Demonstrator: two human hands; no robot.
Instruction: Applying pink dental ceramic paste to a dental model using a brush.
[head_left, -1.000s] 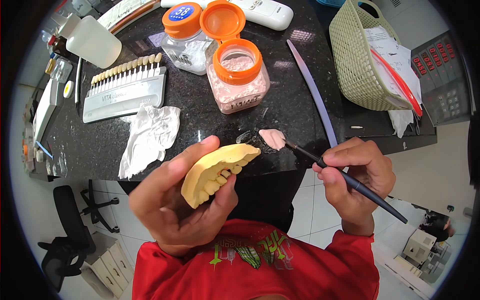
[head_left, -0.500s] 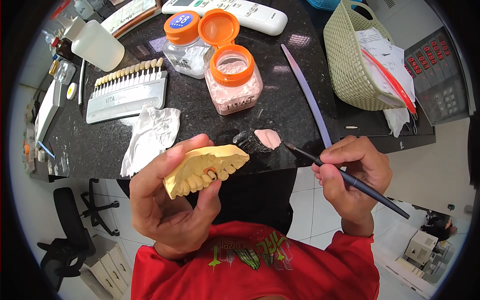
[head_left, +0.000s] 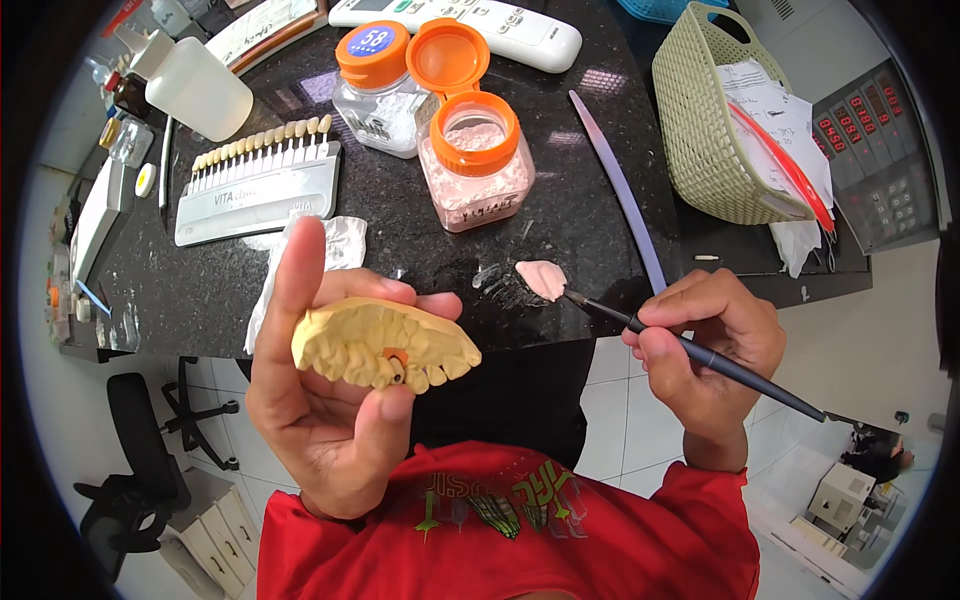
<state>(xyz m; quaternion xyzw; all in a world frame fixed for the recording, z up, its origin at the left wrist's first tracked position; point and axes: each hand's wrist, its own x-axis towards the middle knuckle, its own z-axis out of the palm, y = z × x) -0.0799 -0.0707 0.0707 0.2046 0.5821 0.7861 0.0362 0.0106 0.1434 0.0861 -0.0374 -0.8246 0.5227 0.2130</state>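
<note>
A: Reading from the left, what does each hand hold?

B: The left hand (head_left: 310, 410), index finger raised, grips a yellow dental model (head_left: 425, 345) aloft near the edge of a black counter (head_left: 590, 225), thumb by the teeth. An orange patch (head_left: 397, 354) marks the model's near face. Farther right lies a soft-looking pink mass (head_left: 541, 280), the tip of a slim dark brush (head_left: 745, 373) at its right edge, contact too fine to judge. The right hand (head_left: 735, 318) pinches the handle like a pen.

A: And good handling?

B: In this desk's judgement: a steady left grip, the thumb clear of the patch; a small bead of pink, lifted from the rim; a light right pinch that lets the tip roll.

A: What surrounds them, and what hampers?

B: From the left, a plastic bottle (head_left: 200, 92), a tooth shade guide (head_left: 258, 195) and a crumpled tissue (head_left: 346, 240), partly hidden behind the left hand. Next come a lidded jar (head_left: 375, 105) and an open jar (head_left: 475, 185) of pink powder, standing just beyond the pink mass and likely easy to knock. A purple strip (head_left: 620, 180) runs down toward the right hand's fingers, a possible snag; a woven basket (head_left: 705, 140) sits well clear.
</note>
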